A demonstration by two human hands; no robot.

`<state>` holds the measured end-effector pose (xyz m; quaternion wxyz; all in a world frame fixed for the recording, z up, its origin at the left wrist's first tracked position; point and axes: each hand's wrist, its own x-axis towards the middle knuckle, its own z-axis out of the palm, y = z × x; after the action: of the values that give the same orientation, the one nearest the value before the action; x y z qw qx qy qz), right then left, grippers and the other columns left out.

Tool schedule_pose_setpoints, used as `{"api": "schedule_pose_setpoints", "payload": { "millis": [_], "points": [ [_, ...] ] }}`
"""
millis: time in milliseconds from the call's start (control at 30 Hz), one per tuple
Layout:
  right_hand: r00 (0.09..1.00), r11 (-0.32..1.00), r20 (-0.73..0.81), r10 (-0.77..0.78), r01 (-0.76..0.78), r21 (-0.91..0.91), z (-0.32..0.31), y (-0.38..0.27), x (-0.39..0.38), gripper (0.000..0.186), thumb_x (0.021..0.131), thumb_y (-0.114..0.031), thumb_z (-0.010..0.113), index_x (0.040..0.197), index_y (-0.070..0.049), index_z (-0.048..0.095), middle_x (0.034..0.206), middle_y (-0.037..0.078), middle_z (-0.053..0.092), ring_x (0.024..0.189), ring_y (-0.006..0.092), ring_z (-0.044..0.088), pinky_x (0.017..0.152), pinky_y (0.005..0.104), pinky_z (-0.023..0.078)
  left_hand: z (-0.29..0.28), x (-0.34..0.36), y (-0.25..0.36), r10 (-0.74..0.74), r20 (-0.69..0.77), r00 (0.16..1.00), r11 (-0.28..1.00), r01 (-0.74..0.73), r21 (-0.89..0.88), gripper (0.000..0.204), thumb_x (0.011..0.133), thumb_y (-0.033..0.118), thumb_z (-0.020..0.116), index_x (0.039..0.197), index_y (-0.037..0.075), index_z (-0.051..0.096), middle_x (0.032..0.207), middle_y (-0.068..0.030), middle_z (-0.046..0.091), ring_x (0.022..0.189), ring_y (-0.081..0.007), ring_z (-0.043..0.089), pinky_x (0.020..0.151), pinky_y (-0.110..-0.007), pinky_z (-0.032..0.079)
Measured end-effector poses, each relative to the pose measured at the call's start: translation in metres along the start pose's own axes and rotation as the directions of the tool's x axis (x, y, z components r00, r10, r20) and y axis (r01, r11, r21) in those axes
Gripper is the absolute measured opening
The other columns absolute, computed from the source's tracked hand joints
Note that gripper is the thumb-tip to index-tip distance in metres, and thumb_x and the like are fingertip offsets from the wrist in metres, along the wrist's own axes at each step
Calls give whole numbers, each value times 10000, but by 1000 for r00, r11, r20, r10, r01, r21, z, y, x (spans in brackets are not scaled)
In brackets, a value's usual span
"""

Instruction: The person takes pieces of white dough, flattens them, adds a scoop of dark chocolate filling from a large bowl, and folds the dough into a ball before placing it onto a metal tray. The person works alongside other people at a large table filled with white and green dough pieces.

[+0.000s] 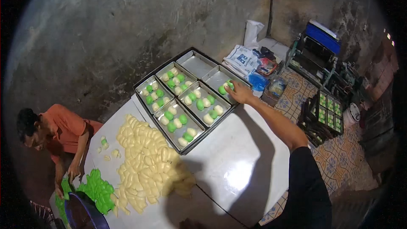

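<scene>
My right hand (240, 93) reaches over a rectangular metal pan (215, 76) at the right of a dark baking tray (186, 152). Its fingers are closed around green and cream dough pieces (223, 89) near the bottom of that pan; the fingertips are partly hidden. Beside it in the same tray, other pans hold rows of green and cream dough balls (200, 104). The far pan (196, 63) shows its bare metal bottom. My left hand is not in view.
A large heap of cream dough pieces (146, 165) and a green heap (97, 191) lie on the white table (237, 161). At left, a co-worker in orange (68, 127) handles green dough by a dark blue tub (82, 212). Stacked filled trays (326, 114) and a machine (316, 55) stand right.
</scene>
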<state>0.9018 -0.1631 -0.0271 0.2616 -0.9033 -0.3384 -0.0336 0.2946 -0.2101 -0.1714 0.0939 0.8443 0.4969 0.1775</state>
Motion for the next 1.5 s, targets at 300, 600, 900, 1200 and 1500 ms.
{"api": "schedule_pose_setpoints", "payload": {
  "millis": [300,600,900,1200,1500],
  "points": [
    [952,972,281,-120,170,-163,-5,46,58,495,749,-112,562,1237,-46,508,932,261,636,882,427,617,767,473,494,-31,22,21,-36,118,992,998,30,50,318,851,241,574,1024,-25,591,908,-186,608,790,-368,546,652,-460,410],
    [867,856,435,-243,402,-325,28,11,71,584,715,-315,707,1241,-150,517,1177,310,492,1039,438,535,916,426,449,-34,41,36,114,-2,993,986,-113,124,267,769,231,615,913,7,611,843,-164,634,644,-350,568,501,-453,427],
    [897,947,327,-297,319,-15,61,19,127,520,617,-264,749,1063,-47,590,1202,234,510,1084,403,489,918,434,424,-56,53,46,196,157,968,940,-231,250,252,745,226,604,874,16,655,914,-171,651,700,-341,604,529,-454,447],
    [934,932,-49,-354,356,72,26,5,84,629,674,-266,711,1235,-47,531,1334,305,383,1242,402,382,1043,404,319,-24,28,23,-122,66,990,989,116,90,243,831,182,558,960,-17,615,958,-189,622,797,-340,589,671,-432,441],
    [903,723,338,-265,-46,689,6,-107,-169,197,875,-86,548,1001,30,646,846,121,662,778,161,615,724,291,476,-20,11,14,-90,114,989,996,91,-8,323,864,183,559,1097,-41,546,1044,-228,560,976,-376,534,902,-461,417]
  ]
}}
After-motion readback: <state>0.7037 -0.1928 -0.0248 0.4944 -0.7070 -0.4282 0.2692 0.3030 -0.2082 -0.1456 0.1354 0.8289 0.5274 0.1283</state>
